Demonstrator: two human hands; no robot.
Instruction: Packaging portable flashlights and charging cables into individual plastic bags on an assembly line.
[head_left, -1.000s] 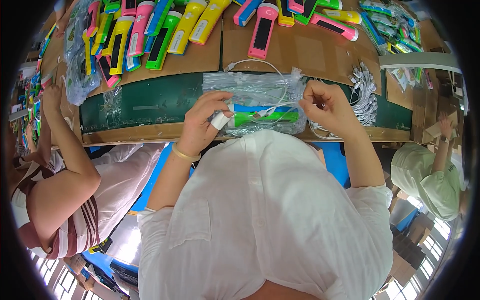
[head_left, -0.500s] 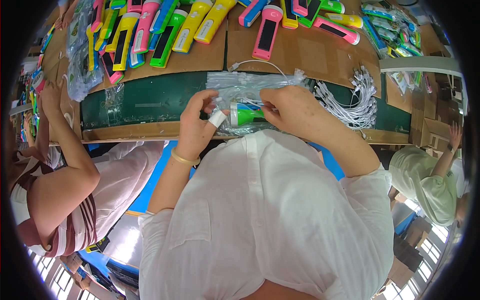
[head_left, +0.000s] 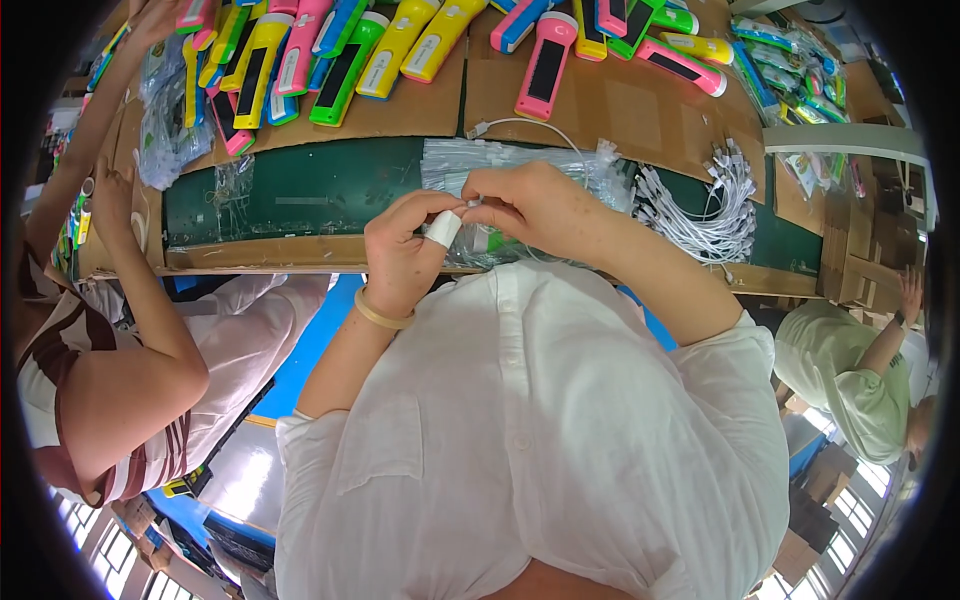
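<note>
The wearer's white shirt [head_left: 520, 420] fills the lower middle, seen from above. Beyond it a green table [head_left: 300, 190] runs across the view, its far part covered by flattened cardboard [head_left: 620, 100]. At the left edge a co-worker [head_left: 125, 400] in a striped top has both arms raised toward the table; at the right edge, farther off, another person [head_left: 845, 350] wears pale green. Pink, yellow, green and blue torches [head_left: 340, 75] lie across the cardboard, crowded at left and looser toward the right. On the table, to the right, is a looped bunch of white cables [head_left: 738, 190]; beside it, toward the middle, lie clear bags [head_left: 450, 160]. Close in front of the shirt, the right hand [head_left: 535, 205] and left hand [head_left: 405, 250] meet. Just below their fingertips a green torch [head_left: 497, 240] shows as a sliver under clear plastic, near the table's front edge. A tan band [head_left: 380, 312] circles the left wrist, and a white wrap [head_left: 443, 229] covers the left thumb. Both hands are pinched nearly closed, thumb to forefinger, on a tiny white bit [head_left: 472, 204], too small to identify.
</note>
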